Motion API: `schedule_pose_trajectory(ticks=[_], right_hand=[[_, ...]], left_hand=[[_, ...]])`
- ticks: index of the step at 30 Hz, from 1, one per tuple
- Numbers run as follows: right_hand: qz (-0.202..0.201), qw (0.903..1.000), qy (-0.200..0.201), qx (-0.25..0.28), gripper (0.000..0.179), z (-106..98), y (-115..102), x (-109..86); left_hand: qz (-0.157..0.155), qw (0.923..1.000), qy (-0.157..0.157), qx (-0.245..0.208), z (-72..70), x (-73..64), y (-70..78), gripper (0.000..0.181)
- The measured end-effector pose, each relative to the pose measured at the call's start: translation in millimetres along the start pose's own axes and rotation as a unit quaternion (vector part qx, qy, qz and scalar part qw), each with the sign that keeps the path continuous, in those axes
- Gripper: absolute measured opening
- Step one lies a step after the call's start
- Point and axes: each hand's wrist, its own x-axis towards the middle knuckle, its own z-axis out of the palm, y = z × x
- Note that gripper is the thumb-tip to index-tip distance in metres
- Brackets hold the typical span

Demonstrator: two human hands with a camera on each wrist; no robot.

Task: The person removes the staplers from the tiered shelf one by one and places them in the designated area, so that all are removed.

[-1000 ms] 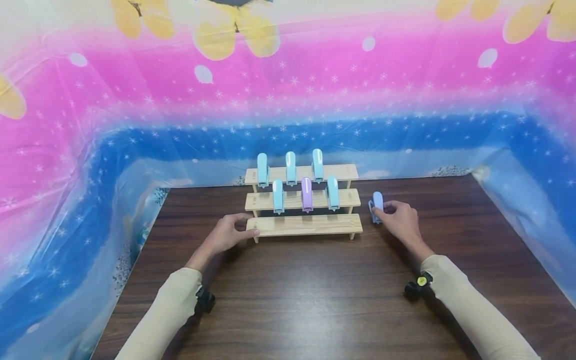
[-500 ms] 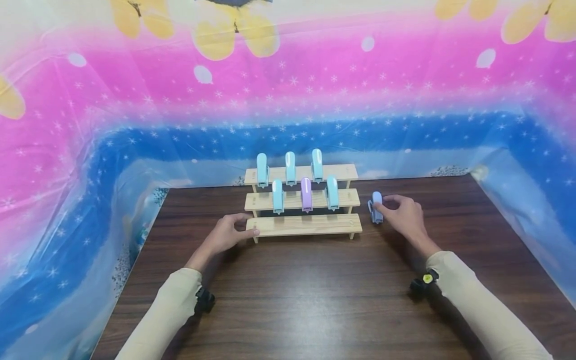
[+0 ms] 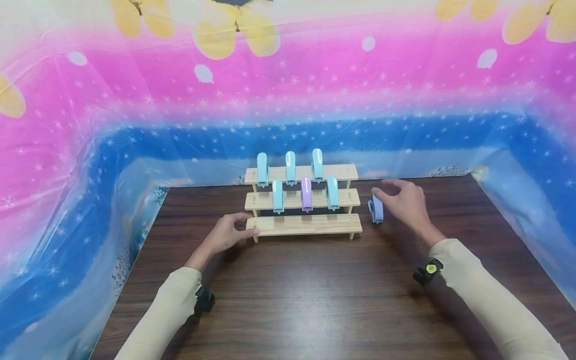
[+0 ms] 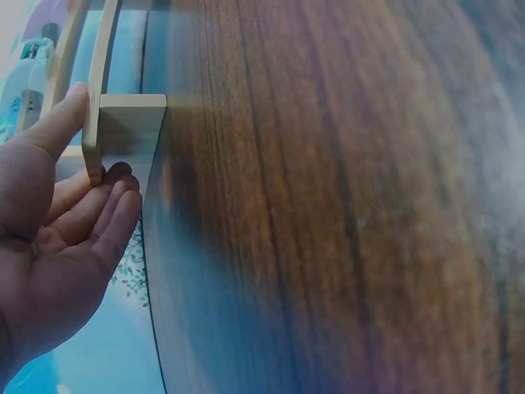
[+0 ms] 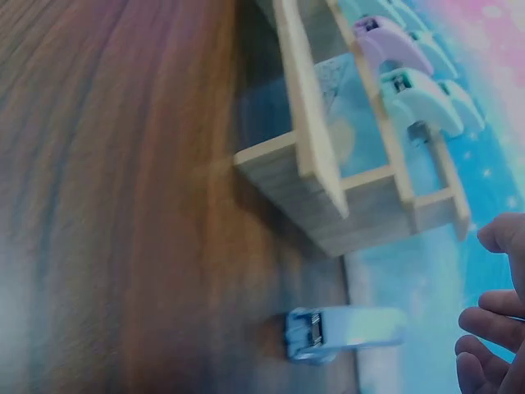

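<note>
Broadly, we face a cloth backdrop (image 3: 405,135) in pink and blue bands with yellow butterfly shapes and white snowflakes, hanging behind a dark wood-grain table (image 3: 288,300). Two arms in cream sleeves (image 3: 168,300) reach in from the near side. Between the hands stands a pale wooden rack (image 3: 310,226) with three stepped shelves.

The left hand (image 3: 227,232) grips the left end of the lowest shelf (image 3: 333,223), thumb against the wood and fingers behind it. Right of the rack, the right hand (image 3: 405,200) hangs with its thumb and fingers spread loosely apart.

On the top shelf (image 3: 346,171) we count three light-blue staplers (image 3: 290,167); on the middle shelf (image 3: 351,198), a purple stapler (image 3: 307,194) sits between two light-blue ones. One periwinkle stapler (image 3: 376,210) rests on the table, just right of the rack. Seen from the head, its far end lies right below the right thumb's tip; from the right wrist, we find a visible gap between that stapler and the fingertips (image 5: 492,327), near but apart.
</note>
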Motion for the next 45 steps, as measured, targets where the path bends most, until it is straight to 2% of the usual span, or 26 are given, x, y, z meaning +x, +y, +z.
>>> schedule_pose_trajectory(ticks=[4, 18, 28, 37, 45], right_hand=[[-0.003, 0.9998, -0.005, 0.016, 0.065, -4.6, -14.5, 3.6], [-0.042, 0.9967, -0.011, 0.068, 0.058, -2.3, -53.0, 17.7], [-0.058, 0.9943, -0.037, 0.082, 0.060, 12.0, -76.7, 25.8], [-0.062, 0.9927, -0.054, 0.088, 0.061, 30.4, -88.7, 35.5], [-0.066, 0.9895, -0.049, 0.119, 0.058, 46.3, -99.1, 40.6]], left_hand=[[-0.002, 1.0000, 0.001, 0.002, -0.8, 0.6, 0.6, 0.060], [-0.005, 1.0000, -0.003, -0.007, 0.0, -0.7, 0.5, 0.060], [-0.003, 0.9999, -0.002, -0.012, 0.0, -0.4, -1.6, 0.060], [-0.005, 0.9999, -0.001, -0.014, 0.7, -0.5, -1.7, 0.061], [-0.008, 0.9998, -0.002, -0.015, 0.0, -1.1, -0.9, 0.061]])
